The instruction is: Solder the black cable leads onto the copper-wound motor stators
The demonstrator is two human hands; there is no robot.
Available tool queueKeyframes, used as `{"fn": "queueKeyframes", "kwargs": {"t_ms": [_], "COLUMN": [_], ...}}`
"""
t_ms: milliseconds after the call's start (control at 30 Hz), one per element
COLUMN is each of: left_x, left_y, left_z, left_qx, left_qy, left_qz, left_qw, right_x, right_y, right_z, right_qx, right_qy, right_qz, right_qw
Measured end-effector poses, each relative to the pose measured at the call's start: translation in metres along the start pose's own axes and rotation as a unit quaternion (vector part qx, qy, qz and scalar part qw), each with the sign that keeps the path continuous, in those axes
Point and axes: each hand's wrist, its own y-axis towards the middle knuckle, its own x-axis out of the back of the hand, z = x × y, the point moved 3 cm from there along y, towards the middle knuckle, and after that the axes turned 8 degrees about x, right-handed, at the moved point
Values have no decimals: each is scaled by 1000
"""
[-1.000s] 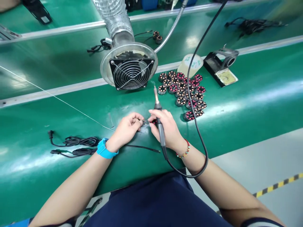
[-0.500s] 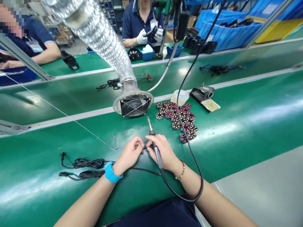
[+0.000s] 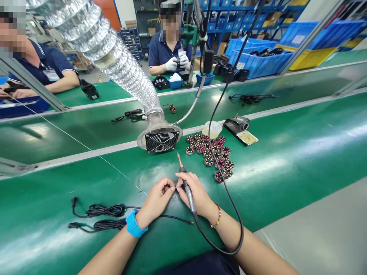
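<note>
My right hand (image 3: 197, 194) is closed round a soldering iron (image 3: 189, 193), its tip pointing up and away, clear of the work. Thumb and finger of that hand also pinch close to my left fingertips. My left hand (image 3: 159, 198) is closed in a pinch on the end of a black cable, now mostly hidden by the fingers; a fine wire end shows between both hands. Two coiled black cables (image 3: 107, 210) lie left of my left wrist, and one bare cable end (image 3: 187, 222) lies below my hands. A thin pale wire (image 3: 114, 167) runs from upper left toward my left hand.
Several copper-wound motor stators (image 3: 210, 151) sit beyond my right hand, by a translucent tub (image 3: 212, 129). A soldering iron stand (image 3: 241, 128) with a yellow sponge is behind them. A fume duct with fan grille (image 3: 162, 141) hangs ahead. Two co-workers sit across the bench (image 3: 286, 160).
The camera view has tilted up, so everything sits lower in the picture. My fingertips have come closer together, and the black cable piece seen between them is now hidden.
</note>
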Motion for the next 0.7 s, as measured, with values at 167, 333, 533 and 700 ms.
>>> {"fn": "queueKeyframes", "kwargs": {"t_ms": [167,333,533,700], "left_x": [1,2,1,-1], "left_y": [-3,-3,4,5], "left_z": [-8,-13,-4,-4], "left_qx": [-52,-85,-28,-7], "left_qy": [43,100,103,105], "left_qz": [-17,-58,-60,-64], "left_qw": [998,990,992,992], "right_x": [1,2,10,7], "right_y": [1,-1,-5,-6], "right_z": [0,-2,-11,-13], "right_qx": [-10,-29,-79,-51], "right_qy": [11,30,51,45], "right_qz": [-10,-4,12,67], "right_qw": [1000,999,996,995]}}
